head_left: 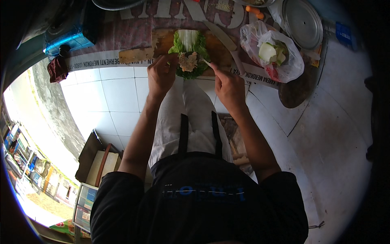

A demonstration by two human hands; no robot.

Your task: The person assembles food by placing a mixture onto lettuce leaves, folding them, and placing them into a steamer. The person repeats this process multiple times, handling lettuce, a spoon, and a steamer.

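Note:
A green leaf with a broad white rib [188,39], like cabbage or lettuce, lies on a wooden cutting board [221,52]. On its near half sits a lumpy brownish filling [188,62]. My left hand [161,77] is closed at the left side of the filling, its fingertips bent over the leaf's edge; what they pinch is hidden. My right hand [229,86] is at the right side, fingers closed around a thin pale piece, perhaps a handle, too small to name. A large knife [224,37] rests on the board's right side, its pale handle toward me.
A clear plastic bag [293,67] with a pale green cut vegetable [268,53] stands to the right. Behind it are a round metal lid [302,23] and carrots [254,11]. A blue box [69,36] and a dark red cloth [58,70] are at the left.

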